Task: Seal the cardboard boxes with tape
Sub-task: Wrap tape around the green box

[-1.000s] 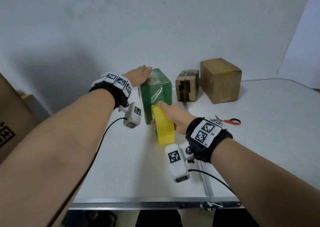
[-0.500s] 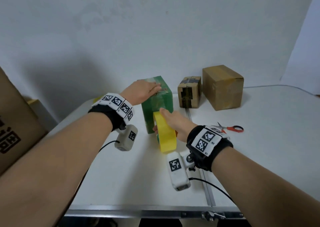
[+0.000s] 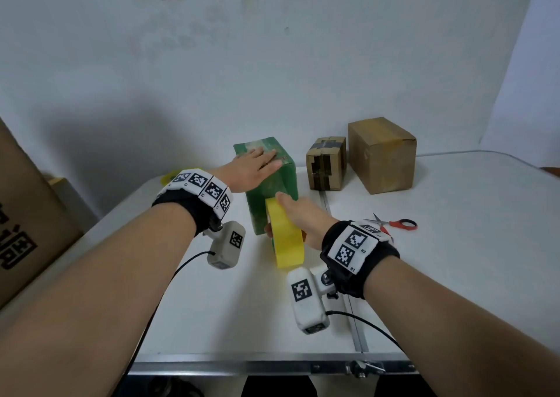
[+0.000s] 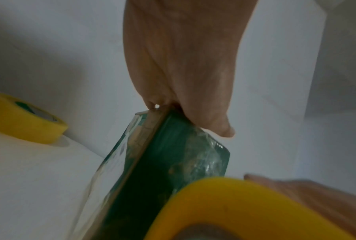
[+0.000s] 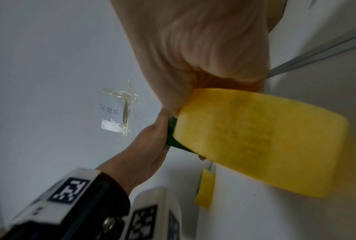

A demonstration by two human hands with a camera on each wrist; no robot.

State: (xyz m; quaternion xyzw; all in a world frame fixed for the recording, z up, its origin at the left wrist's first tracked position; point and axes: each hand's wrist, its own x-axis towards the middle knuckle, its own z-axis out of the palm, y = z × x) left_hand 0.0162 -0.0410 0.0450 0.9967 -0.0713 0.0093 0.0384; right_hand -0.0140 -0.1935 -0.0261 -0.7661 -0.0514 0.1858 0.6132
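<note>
Left hand [image 3: 253,170] lies flat, fingers straight, pressing the top of the green box [image 3: 269,184] at frame centre. Right hand [image 3: 298,214] grips the yellow tape roll [image 3: 286,239] against its front face. Taping looks mid-run; two brown boxes [image 3: 381,154] right of centre look taped.

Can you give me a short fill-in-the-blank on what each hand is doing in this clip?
1. The left hand lies flat on top of the ____ box.
2. The right hand holds a roll of ____ tape against that box.
3. The scissors on the table have ____ handles.
4. A second roll of tape lies on the table to the box's ____.

Missing words: green; yellow; red; left
</note>
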